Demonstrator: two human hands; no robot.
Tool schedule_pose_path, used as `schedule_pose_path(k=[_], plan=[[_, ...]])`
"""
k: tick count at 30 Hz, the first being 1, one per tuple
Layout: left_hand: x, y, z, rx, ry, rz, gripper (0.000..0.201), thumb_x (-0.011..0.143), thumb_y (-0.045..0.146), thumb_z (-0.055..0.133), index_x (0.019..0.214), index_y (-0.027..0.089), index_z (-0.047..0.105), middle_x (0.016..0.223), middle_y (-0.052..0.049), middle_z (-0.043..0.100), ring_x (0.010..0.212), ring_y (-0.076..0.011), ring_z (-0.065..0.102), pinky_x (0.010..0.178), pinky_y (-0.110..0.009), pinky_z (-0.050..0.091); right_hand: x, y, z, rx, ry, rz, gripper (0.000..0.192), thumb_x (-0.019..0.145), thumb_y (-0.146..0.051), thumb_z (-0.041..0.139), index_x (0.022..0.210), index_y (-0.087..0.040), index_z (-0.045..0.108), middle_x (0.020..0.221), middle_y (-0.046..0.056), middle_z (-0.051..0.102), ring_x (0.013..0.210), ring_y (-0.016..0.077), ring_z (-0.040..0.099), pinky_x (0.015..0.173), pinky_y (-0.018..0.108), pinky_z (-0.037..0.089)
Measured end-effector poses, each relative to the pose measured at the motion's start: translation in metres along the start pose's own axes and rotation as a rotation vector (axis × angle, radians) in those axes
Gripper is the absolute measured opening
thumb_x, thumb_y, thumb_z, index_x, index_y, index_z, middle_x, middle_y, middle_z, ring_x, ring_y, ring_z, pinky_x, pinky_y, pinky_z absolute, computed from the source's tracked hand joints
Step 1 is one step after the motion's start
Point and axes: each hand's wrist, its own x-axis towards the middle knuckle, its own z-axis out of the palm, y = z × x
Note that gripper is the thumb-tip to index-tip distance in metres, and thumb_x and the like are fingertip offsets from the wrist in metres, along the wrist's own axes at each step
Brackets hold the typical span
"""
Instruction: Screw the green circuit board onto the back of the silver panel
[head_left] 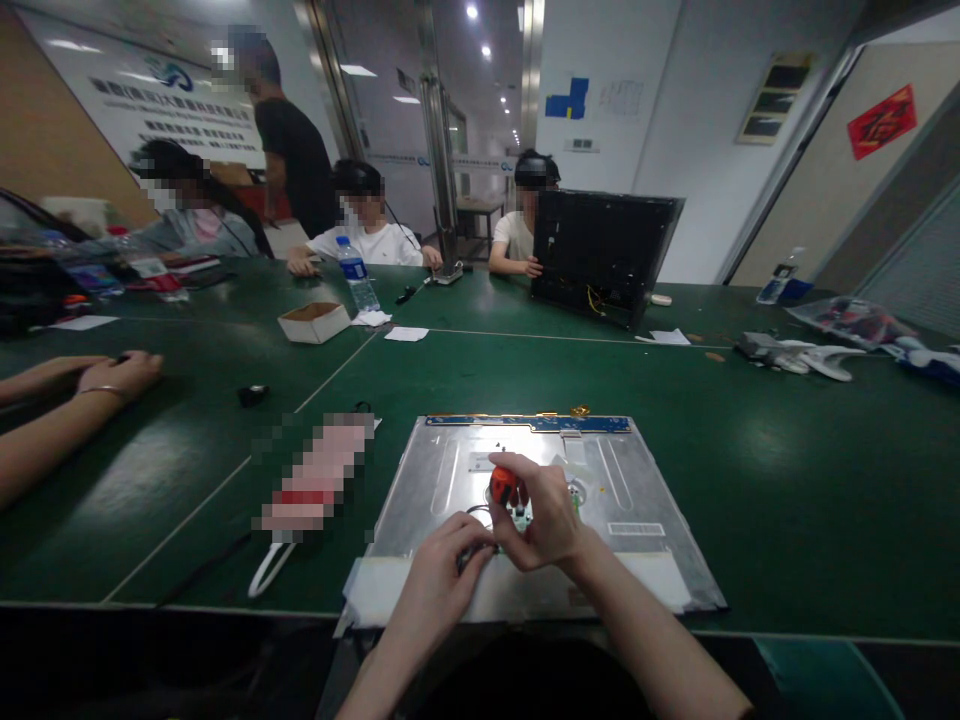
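A flat metal display panel (637, 480) lies on the green table in front of me, a blue circuit strip (495, 424) along its far edge. My right hand (547, 510) grips a screwdriver (502, 485) by its orange-red handle, held over the panel's middle. The screwdriver's tip is hidden by my fingers. Close beside it, my left hand (442, 565) rests on the panel with thumb and fingers pinched together; what they hold, if anything, cannot be made out. Partly covered by my hands, a small green circuit board (523, 518) shows at the panel's centre.
Left of the panel lies a blurred pink item with a white strap (270, 570). Farther off are a white box (315, 323), a water bottle (358, 275) and gloves (799, 355). Another person's hands (120, 380) rest at left. Across the table, someone holds a large black panel (600, 250).
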Motion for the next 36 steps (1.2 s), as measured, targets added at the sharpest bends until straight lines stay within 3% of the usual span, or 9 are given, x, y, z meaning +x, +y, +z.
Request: schedule_pose_path(k=[12, 21, 36], plan=[[-0.0002, 0.0014, -0.0007, 0.011, -0.014, -0.035, 0.018, 0.084, 0.023, 0.05, 0.079, 0.018, 0.066, 0.083, -0.006, 0.065, 0.078, -0.0216, 0.063, 0.071, -0.031, 0.05, 0.0029, -0.0012, 0.0021, -0.026, 0.036, -0.008, 0.042, 0.085, -0.023, 0.054, 0.125, -0.019, 0.041, 0.074, -0.001, 0.061, 0.056, 0.0106, 0.055, 0.052, 0.022, 0.048], [0.0007, 0.0041, -0.0027, 0.01, -0.018, -0.027, 0.019, 0.085, 0.022, 0.049, 0.078, 0.018, 0.066, 0.082, -0.006, 0.065, 0.079, -0.0219, 0.063, 0.07, -0.031, 0.05, 0.0029, -0.0018, -0.0008, 0.019, 0.012, -0.015, 0.052, 0.077, -0.017, 0.05, 0.128, -0.017, 0.04, 0.077, 0.0, 0.061, 0.056, 0.0113, 0.056, 0.051, 0.022, 0.048], [-0.0016, 0.0001, -0.0002, 0.003, -0.004, -0.034, 0.018, 0.084, 0.021, 0.05, 0.077, 0.018, 0.066, 0.082, -0.006, 0.066, 0.078, -0.0218, 0.062, 0.07, -0.031, 0.05, 0.0066, -0.0033, -0.001, 0.001, 0.031, -0.028, 0.043, 0.083, -0.024, 0.054, 0.124, -0.019, 0.041, 0.073, -0.001, 0.06, 0.058, 0.0118, 0.056, 0.051, 0.022, 0.049]])
